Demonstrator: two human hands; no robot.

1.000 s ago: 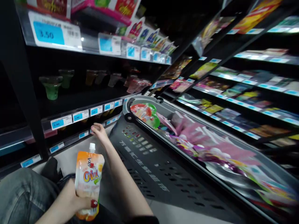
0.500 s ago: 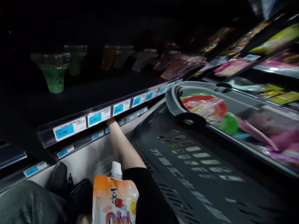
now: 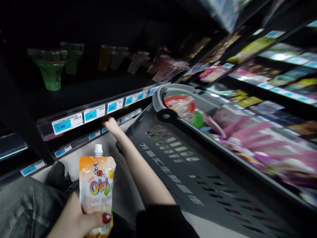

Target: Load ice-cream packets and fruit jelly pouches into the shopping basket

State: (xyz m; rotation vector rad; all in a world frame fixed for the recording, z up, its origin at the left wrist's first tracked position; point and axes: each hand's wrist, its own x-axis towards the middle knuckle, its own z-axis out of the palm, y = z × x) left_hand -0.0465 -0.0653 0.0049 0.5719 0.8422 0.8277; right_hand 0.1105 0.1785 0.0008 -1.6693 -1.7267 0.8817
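My left hand [image 3: 81, 215] grips an orange and white spout pouch [image 3: 96, 195] with a white screw cap, held upright low in the head view. My thumb, with a dark red nail, presses across its front. My right arm stretches forward, and my right hand [image 3: 110, 124] is at the gap below the price-tag rail [image 3: 96, 114]. Its fingers go into the dark of the lower shelf, so what they touch is hidden. On the shelf above stand a green jelly cup [image 3: 52, 74] and several more cups in dim light.
A grey shopping basket [image 3: 158, 172] stands right of my right arm, filled with colourful packages, among them a red round-topped item [image 3: 182, 104]. Blurred shelves of packets [image 3: 267, 76] run along the right. My bent knee [image 3: 27, 205] is at lower left.
The view has shifted, so shelf and basket appear further left. The pouch shows higher and more fully, with my left hand now visible around it. More of my right hand shows below the rail.
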